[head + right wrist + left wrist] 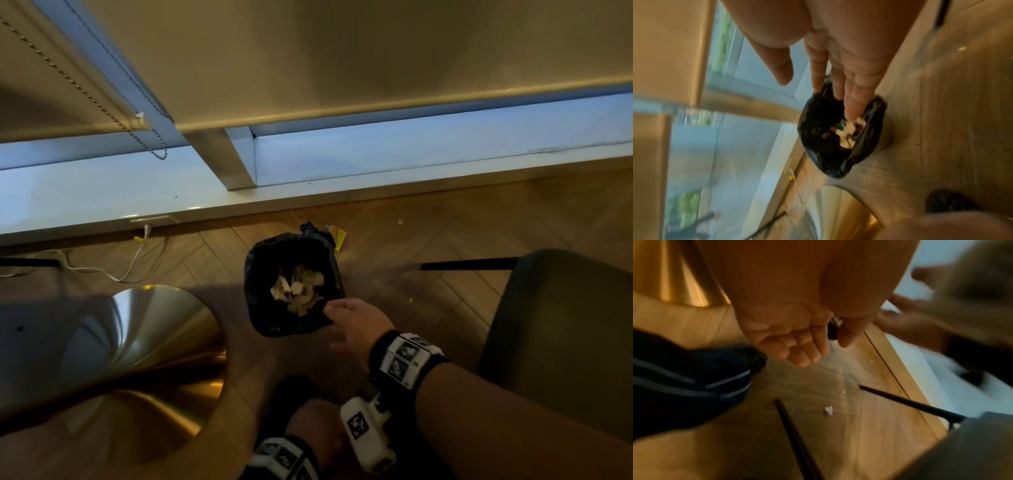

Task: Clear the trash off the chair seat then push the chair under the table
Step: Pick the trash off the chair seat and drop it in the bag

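Note:
A bin lined with a black bag stands on the wood floor, with white and tan trash inside. My right hand hovers over its near right rim, fingers straight and holding nothing; the right wrist view shows the fingers pointing down into the bag. My left hand hangs low near my knee, and its fingers are loosely curled and empty. The dark grey chair seat is at the right, with black legs underneath. A small white scrap lies on the floor between the legs.
The table's gold cone base stands at the left, close to the bin. A white window ledge runs along the back. A white cable trails on the floor and a yellow wrapper lies behind the bin. My dark shoe is nearby.

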The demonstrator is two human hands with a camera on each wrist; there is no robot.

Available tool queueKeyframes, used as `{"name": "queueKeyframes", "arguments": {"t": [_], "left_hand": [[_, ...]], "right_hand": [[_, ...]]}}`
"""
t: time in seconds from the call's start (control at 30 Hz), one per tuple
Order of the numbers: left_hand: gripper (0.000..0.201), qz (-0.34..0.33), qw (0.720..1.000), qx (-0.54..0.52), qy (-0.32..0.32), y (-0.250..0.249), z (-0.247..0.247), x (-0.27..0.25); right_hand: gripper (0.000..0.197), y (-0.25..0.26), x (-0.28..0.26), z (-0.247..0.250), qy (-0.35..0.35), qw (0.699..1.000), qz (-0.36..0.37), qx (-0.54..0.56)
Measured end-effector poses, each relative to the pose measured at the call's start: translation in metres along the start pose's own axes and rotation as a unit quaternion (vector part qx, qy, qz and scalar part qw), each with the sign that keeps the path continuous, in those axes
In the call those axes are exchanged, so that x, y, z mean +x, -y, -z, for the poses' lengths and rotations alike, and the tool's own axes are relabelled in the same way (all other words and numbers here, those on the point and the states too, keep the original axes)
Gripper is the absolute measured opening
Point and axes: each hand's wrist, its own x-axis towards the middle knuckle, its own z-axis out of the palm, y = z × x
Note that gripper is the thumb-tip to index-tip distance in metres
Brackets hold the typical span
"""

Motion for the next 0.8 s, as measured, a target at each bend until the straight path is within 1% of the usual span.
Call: {"name": "queueKeyframes", "arguments": {"t": [0.03, 0.07, 0.1, 0.13, 0.17, 0.2, 0.23, 0.3, 0.37, 0.4, 0.43, 0.5, 0.53, 0.57, 0.6, 0.63, 0.67, 0.7, 0.73, 0.77, 0.8], "left_hand": [[0.038, 0.002, 0.998, -0.04, -0.046, 0.002, 0.007, 0.006], [0.036, -0.001, 0.996, -0.031, -0.082, 0.0, 0.01, 0.007], [0.027, 0.009, 0.99, -0.047, -0.133, 0.004, 0.013, 0.012], [0.017, 0.012, 0.983, -0.077, -0.166, 0.003, 0.016, 0.016], [0.011, -0.006, 0.98, -0.093, -0.177, -0.002, 0.016, 0.017], [0.01, -0.02, 0.977, -0.114, -0.181, -0.016, 0.016, 0.011], [0.01, -0.049, 0.975, -0.12, -0.178, -0.035, 0.016, 0.003], [0.012, -0.112, 0.971, -0.093, -0.189, -0.077, 0.011, -0.012], [0.012, -0.171, 0.963, -0.007, -0.211, -0.122, -0.006, -0.024], [0.01, -0.195, 0.957, 0.056, -0.209, -0.148, -0.02, -0.035], [0.007, -0.222, 0.949, 0.11, -0.194, -0.173, -0.04, -0.043], [0.01, -0.291, 0.931, 0.174, -0.132, -0.213, -0.091, -0.055], [0.014, -0.327, 0.917, 0.205, -0.099, -0.228, -0.119, -0.061], [0.022, -0.365, 0.894, 0.248, -0.076, -0.24, -0.148, -0.066], [0.034, -0.39, 0.868, 0.302, -0.051, -0.248, -0.177, -0.071], [0.045, -0.411, 0.843, 0.347, -0.022, -0.253, -0.206, -0.075], [0.055, -0.418, 0.82, 0.391, 0.009, -0.257, -0.235, -0.081], [0.063, -0.431, 0.791, 0.434, 0.029, -0.258, -0.262, -0.085], [0.072, -0.44, 0.762, 0.474, 0.035, -0.26, -0.287, -0.09], [0.081, -0.448, 0.739, 0.502, 0.031, -0.261, -0.308, -0.09], [0.091, -0.452, 0.722, 0.524, 0.02, -0.263, -0.326, -0.088]], "right_hand": [[0.004, -0.002, -0.012, 0.02, -0.003, 0.999, -0.002, 0.034], [0.006, -0.004, -0.019, 0.042, -0.013, 0.997, -0.003, 0.07], [0.007, -0.005, -0.032, 0.068, -0.026, 0.996, 0.004, 0.09], [0.01, -0.004, -0.046, 0.097, -0.047, 0.994, 0.012, 0.095], [0.011, -0.005, -0.062, 0.129, -0.068, 0.993, 0.027, 0.094], [0.01, -0.006, -0.079, 0.163, -0.088, 0.991, 0.047, 0.088], [0.01, -0.008, -0.098, 0.196, -0.116, 0.988, 0.066, 0.081], [0.009, -0.02, -0.134, 0.264, -0.17, 0.977, 0.091, 0.085], [0.009, -0.041, -0.169, 0.327, -0.234, 0.962, 0.092, 0.107], [0.009, -0.055, -0.185, 0.355, -0.269, 0.951, 0.088, 0.12], [0.009, -0.072, -0.201, 0.381, -0.301, 0.94, 0.079, 0.139], [0.009, -0.107, -0.229, 0.421, -0.339, 0.92, 0.059, 0.185], [0.009, -0.126, -0.241, 0.436, -0.357, 0.912, 0.045, 0.198], [0.007, -0.144, -0.249, 0.447, -0.373, 0.907, 0.026, 0.195], [0.009, -0.162, -0.256, 0.457, -0.382, 0.907, 0.0, 0.177], [0.025, -0.18, -0.261, 0.464, -0.385, 0.913, -0.041, 0.131], [0.046, -0.197, -0.264, 0.469, -0.38, 0.919, -0.094, 0.054], [0.07, -0.212, -0.268, 0.47, -0.365, 0.918, -0.15, -0.029], [0.094, -0.226, -0.27, 0.469, -0.342, 0.914, -0.196, -0.098], [0.114, -0.237, -0.271, 0.464, -0.312, 0.912, -0.228, -0.137], [0.127, -0.247, -0.27, 0.457, -0.286, 0.914, -0.245, -0.149]]}}
